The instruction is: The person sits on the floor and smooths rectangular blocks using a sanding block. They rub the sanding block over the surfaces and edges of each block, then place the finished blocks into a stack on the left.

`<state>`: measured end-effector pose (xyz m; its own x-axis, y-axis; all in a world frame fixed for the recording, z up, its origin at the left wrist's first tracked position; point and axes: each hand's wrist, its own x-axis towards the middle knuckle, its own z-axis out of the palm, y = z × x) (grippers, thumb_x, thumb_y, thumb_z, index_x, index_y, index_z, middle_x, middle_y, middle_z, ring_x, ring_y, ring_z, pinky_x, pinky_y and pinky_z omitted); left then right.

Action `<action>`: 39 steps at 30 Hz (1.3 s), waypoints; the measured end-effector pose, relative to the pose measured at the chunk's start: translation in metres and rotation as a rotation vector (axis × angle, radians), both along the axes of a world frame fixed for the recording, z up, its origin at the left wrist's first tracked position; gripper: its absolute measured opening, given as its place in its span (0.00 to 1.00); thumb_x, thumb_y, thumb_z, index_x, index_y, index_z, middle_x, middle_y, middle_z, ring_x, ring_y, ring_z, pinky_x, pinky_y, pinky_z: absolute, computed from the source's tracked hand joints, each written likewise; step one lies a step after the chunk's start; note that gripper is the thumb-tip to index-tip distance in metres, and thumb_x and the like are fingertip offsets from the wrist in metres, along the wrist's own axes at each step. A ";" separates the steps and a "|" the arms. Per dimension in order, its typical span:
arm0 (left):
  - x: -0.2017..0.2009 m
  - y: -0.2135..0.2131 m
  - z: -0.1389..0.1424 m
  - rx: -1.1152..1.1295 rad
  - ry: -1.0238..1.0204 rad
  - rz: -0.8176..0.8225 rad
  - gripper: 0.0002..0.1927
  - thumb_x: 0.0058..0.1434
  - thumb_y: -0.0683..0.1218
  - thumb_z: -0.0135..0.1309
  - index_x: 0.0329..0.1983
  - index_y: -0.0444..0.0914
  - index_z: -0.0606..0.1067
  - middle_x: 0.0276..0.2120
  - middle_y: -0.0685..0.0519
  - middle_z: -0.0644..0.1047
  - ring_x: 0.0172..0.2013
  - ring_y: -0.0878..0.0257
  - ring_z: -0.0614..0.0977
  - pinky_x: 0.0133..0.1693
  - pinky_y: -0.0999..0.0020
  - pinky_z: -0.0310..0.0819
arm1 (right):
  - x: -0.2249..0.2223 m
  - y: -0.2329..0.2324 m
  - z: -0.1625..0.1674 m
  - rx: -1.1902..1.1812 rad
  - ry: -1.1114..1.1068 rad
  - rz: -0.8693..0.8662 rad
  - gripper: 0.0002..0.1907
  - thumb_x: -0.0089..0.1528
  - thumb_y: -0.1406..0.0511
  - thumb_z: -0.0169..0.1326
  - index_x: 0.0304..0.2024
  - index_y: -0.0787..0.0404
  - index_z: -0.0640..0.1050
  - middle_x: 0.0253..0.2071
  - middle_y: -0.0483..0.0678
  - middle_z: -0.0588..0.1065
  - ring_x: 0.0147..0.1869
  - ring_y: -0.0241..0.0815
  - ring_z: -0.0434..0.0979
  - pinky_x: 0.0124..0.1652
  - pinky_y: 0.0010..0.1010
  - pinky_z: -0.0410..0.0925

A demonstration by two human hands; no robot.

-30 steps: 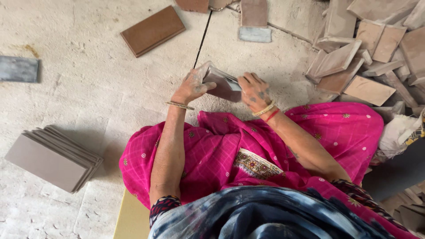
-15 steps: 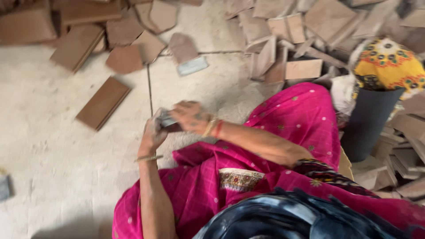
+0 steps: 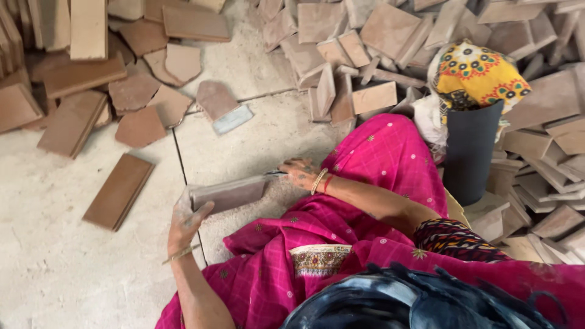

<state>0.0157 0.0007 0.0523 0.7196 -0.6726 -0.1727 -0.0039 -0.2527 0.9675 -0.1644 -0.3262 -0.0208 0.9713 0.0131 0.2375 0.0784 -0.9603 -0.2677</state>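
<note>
My left hand [image 3: 186,220] grips the left end of a flat grey-brown clay tile [image 3: 228,193] held on edge just above the concrete floor. My right hand [image 3: 300,173] is at the tile's right end, closed on a small thin metal blade [image 3: 274,173] that touches the tile's upper edge. Both wrists carry bangles. Pink cloth [image 3: 378,183] covers my lap and knees below the tile.
A loose brown tile [image 3: 119,190] lies on the floor to the left. Broken and whole tiles are heaped along the top [image 3: 341,42] and right [image 3: 548,152]. A dark bucket [image 3: 469,152] with a yellow patterned cloth [image 3: 478,76] stands at right.
The view has swung right, away from a tile stack at left, toward the heaps and bucket. The tile now lies stretched between both hands, with the right hand at its far end.
</note>
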 end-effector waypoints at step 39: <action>0.000 0.032 0.009 0.311 -0.286 0.030 0.21 0.48 0.48 0.69 0.45 0.39 0.80 0.39 0.50 0.84 0.41 0.57 0.84 0.45 0.60 0.77 | 0.000 0.054 -0.035 0.285 0.004 -0.013 0.26 0.74 0.61 0.42 0.71 0.69 0.65 0.73 0.62 0.64 0.76 0.61 0.64 0.67 0.50 0.61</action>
<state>0.0153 0.0328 0.0610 0.7866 -0.5978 -0.1550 -0.2490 -0.5366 0.8063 -0.1642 -0.2726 -0.0557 0.9719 -0.0660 0.2258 0.0650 -0.8470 -0.5275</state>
